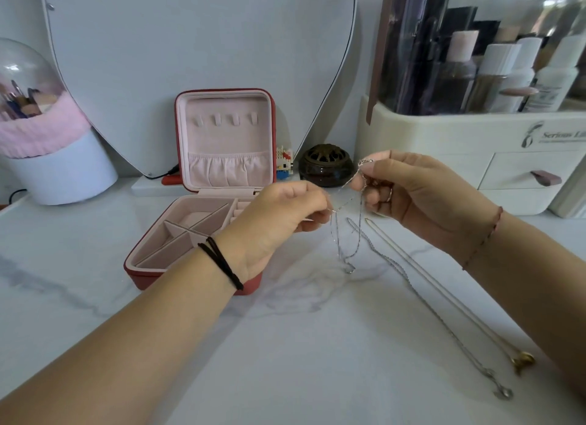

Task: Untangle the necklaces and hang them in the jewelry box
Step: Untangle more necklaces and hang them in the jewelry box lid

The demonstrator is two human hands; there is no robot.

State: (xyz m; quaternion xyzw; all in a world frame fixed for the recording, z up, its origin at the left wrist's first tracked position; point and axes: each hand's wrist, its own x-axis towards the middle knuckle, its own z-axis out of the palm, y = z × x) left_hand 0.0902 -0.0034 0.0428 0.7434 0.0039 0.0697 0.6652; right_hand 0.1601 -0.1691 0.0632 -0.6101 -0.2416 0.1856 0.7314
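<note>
Chain work is in hand: a thin silver chain necklace (344,234) hangs between both hands above the white marbled tabletop (285,345), just right of the open red square jewelry box with pink lining (139,280). The right hand (409,190) has thumb and forefinger clamped on the upper end, near what looks like the clasp, with its other fingers curled beneath. The left hand (285,212) pinches one strand lower down and off to the side, probably to draw the strands apart and expose any knot.

Held so, the necklace runs top to bottom as a narrow loop, its small pendant lowest, at or just above the tabletop (I cannot tell whether it touches). Two more lie flat and separate, seemingly freed: a twisted silver chain (409,285) and a fine gold chain (444,290), both stretched diagonally from mid-table toward the near right, pendants at the near ends. The row of small pink hooks (225,120) in the upright lid is bare, so no hanging is done yet.
</note>
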